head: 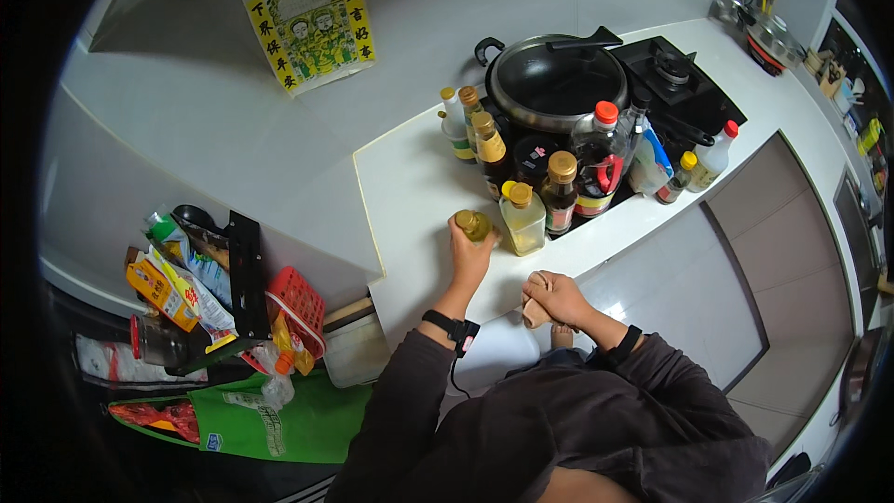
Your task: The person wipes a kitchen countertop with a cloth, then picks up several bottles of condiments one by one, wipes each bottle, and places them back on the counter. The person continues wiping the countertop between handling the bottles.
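Note:
My left hand (469,251) is closed around a bottle with a yellowish cap (473,223), over the left part of the white countertop (412,188). My right hand (559,299) grips a crumpled brown cloth (538,307) just off the counter's front edge. Right of the held bottle stands a clear bottle with a yellow cap (525,223). Beside that are a dark sauce bottle with a gold cap (560,195) and a large jug with a red cap (602,154). Behind them, a dark bottle with a gold cap (492,154) stands near a black-lidded jar (536,156).
A lidded wok (559,80) sits on the gas stove (674,73). More bottles, one red-capped (716,154), line the counter's front. At the left are a black rack (248,279) of packets, a red plastic basket (300,304) and a green bag (314,426).

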